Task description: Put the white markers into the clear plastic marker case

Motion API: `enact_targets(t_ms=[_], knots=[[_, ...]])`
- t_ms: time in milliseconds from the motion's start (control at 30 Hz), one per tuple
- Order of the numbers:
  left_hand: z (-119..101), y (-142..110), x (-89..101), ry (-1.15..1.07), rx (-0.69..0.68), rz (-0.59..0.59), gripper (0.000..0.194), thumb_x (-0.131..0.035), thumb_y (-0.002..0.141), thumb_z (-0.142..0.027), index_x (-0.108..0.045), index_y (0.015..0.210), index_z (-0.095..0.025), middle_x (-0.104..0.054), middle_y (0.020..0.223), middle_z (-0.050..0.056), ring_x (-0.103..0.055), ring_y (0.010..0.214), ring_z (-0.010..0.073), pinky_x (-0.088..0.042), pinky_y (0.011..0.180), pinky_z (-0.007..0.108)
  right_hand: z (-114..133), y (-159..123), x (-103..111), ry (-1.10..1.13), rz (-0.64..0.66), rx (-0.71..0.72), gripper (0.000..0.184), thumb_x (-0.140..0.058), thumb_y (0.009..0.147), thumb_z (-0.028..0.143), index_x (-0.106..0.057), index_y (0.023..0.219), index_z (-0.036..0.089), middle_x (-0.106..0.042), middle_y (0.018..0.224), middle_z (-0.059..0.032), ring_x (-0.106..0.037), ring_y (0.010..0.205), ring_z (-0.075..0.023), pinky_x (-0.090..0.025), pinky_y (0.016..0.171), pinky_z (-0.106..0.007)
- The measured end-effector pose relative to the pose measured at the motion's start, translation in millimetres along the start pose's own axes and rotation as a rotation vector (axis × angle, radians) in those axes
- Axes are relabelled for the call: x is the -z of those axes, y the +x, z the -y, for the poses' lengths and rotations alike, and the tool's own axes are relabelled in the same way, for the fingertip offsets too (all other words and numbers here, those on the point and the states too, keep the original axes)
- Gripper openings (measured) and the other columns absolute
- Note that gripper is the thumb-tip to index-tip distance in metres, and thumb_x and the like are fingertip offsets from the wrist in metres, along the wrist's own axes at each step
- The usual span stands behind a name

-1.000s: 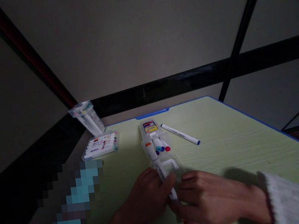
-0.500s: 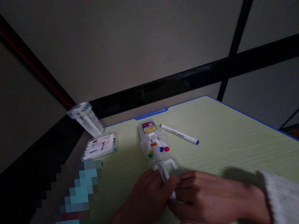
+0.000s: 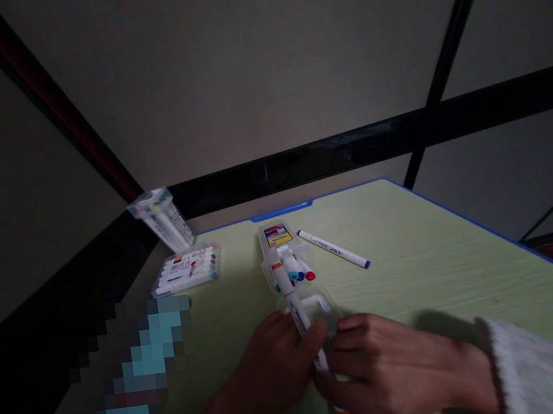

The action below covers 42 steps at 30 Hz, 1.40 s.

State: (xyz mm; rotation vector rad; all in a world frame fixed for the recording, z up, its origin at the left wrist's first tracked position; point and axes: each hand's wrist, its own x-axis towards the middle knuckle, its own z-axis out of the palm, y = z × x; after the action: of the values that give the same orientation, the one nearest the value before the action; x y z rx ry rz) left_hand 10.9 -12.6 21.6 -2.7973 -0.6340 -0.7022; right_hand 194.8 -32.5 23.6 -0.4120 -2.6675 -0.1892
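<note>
Both hands meet near the front of a pale green table (image 3: 439,261). My left hand (image 3: 276,368) pinches a white marker with an orange cap (image 3: 295,309), its capped end pointing away toward an open clear marker case (image 3: 288,259). My right hand (image 3: 392,374) is closed around the marker's near end, where a bit of orange shows under the fingers. The case holds several markers with coloured tips, and its clear lid (image 3: 313,306) lies open toward me, partly under my hands.
A loose white marker with a blue tip (image 3: 333,248) lies to the right of the case. A flat clear pack of markers (image 3: 187,269) lies at the far left, with another clear marker box (image 3: 163,218) standing tilted behind it. A pixelated patch covers the lower left.
The marker's capped end has swung slightly left over the case and back. Both hands have stayed on it in nearly the same place.
</note>
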Motion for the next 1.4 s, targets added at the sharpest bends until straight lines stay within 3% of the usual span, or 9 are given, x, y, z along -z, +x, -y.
enact_targets(t_ms=[433, 1100, 1400], knots=[[0.9, 1.2, 2.3, 0.005, -0.012, -0.023, 0.029, -0.026, 0.09, -0.017, -0.046, 0.11, -0.009, -0.062, 0.066, 0.007, -0.059, 0.059, 0.0181, -0.049, 0.055, 0.03, 0.8, 0.5, 1.4, -0.022, -0.026, -0.006, 0.023, -0.058, 0.079, 0.04, -0.057, 0.084, 0.017, -0.058, 0.06, 0.0023, -0.049, 0.055, -0.0135, -0.033, 0.051, -0.03], [1.4, 3.0, 0.5, 0.009, -0.021, -0.015, 0.025, -0.028, 0.089, -0.015, -0.049, 0.101, -0.01, -0.06, 0.064, 0.005, -0.055, 0.054, 0.0177, -0.046, 0.051, 0.03, -0.6, 2.0, 0.9, 0.007, 0.04, -0.005, 0.022, -0.056, 0.081, 0.038, -0.057, 0.086, 0.017, -0.06, 0.061, 0.0011, -0.053, 0.055, -0.0135, -0.036, 0.051, -0.029], [1.5, 0.2, 4.2, 0.019, 0.044, 0.193, 0.029, -0.038, 0.082, -0.01, -0.047, 0.109, -0.011, -0.061, 0.072, 0.007, -0.057, 0.064, 0.021, -0.048, 0.058, 0.033, -0.9, 9.3, 7.1, 0.043, 0.061, -0.05, 0.01, -0.055, 0.082, 0.027, -0.057, 0.079, 0.017, -0.061, 0.062, 0.0014, -0.052, 0.057, -0.013, -0.035, 0.052, -0.029]])
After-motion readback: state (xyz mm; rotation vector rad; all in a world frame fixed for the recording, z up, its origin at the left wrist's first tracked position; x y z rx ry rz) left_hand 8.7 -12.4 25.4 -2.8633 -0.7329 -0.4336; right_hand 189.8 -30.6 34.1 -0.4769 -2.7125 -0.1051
